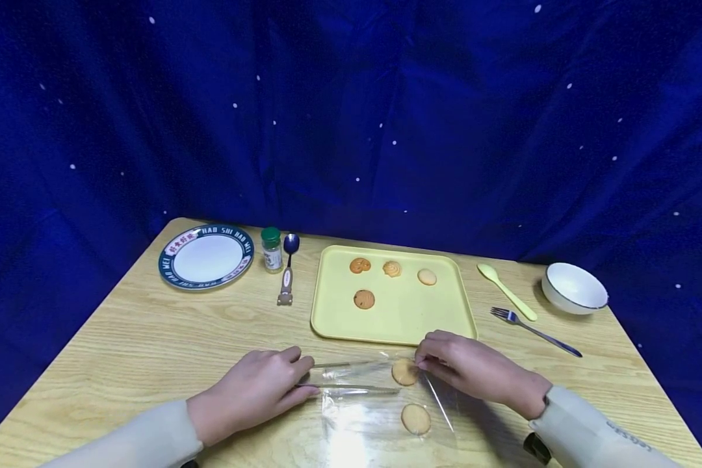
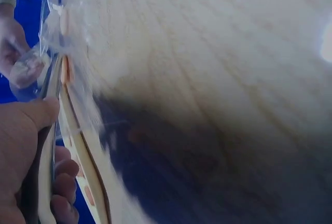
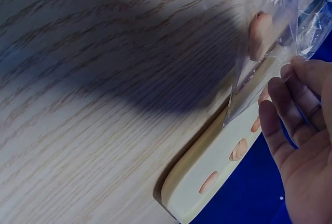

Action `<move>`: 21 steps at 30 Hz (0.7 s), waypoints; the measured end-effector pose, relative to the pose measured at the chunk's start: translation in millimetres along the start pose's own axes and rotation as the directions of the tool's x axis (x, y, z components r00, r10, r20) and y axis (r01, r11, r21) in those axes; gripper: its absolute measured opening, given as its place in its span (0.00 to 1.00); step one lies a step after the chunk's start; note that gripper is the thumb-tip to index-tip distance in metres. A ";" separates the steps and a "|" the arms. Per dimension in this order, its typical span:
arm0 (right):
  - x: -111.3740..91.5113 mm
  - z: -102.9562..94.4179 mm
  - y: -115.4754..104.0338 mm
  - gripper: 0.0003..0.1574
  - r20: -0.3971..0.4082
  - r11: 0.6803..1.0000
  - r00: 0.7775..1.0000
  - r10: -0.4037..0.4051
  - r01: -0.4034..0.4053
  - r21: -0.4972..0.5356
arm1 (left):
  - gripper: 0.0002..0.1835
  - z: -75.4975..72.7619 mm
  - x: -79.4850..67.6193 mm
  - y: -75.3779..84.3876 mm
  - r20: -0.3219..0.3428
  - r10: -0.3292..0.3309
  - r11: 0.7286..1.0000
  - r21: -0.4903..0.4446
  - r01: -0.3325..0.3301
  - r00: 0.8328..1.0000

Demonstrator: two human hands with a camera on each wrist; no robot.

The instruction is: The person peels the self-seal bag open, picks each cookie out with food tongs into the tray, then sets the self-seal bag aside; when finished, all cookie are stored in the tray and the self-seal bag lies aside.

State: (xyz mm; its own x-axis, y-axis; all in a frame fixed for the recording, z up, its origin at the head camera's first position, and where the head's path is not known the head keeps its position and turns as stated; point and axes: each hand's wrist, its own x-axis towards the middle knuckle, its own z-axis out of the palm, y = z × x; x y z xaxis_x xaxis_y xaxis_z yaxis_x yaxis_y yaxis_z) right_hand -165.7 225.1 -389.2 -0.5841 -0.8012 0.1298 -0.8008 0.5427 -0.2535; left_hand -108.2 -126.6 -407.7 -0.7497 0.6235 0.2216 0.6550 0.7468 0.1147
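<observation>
My left hand holds a pair of slim metal tongs, thumb on one arm and fingers on the other. The arms of the tongs reach into a clear plastic bag on the table's near side. Thumb and fingertips of my right hand pinch the bag's upper edge. One round cookie lies inside the bag near the tongs' tips and the right fingertips; a second round cookie lies lower in the bag. In the right wrist view the bag film hangs taut from the pinching fingers.
Just beyond the bag sits a yellow tray with several cookies. To its left are a patterned plate, a green-capped shaker and a spoon. On the right lie a yellow spoon, a fork and a white bowl.
</observation>
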 end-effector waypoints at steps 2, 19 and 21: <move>0.3 0.0 0.0 0.05 0.002 1.000 1.000 0.001 -0.001 0.002 | 0.16 1.2 3.1 3.1 -0.004 -0.007 1.000 0.016 0.008 1.000; -0.9 1.2 1.8 0.06 0.011 1.000 1.000 -0.002 0.002 0.005 | 0.16 4.7 18.8 22.2 0.021 -0.061 0.998 -0.005 0.062 0.998; -1.1 1.0 1.9 0.06 0.011 1.000 1.000 -0.002 0.002 0.005 | 0.15 4.4 18.9 22.8 0.021 -0.058 0.998 0.003 0.058 0.998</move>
State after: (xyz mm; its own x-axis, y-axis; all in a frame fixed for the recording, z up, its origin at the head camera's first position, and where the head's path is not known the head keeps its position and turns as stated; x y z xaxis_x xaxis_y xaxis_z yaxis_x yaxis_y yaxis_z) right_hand -166.5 226.7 -390.8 -0.5809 -0.8051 0.1202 -0.8014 0.5398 -0.2576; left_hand -107.8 -96.8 -405.1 -0.7885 0.5836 0.1940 0.6100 0.7825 0.1249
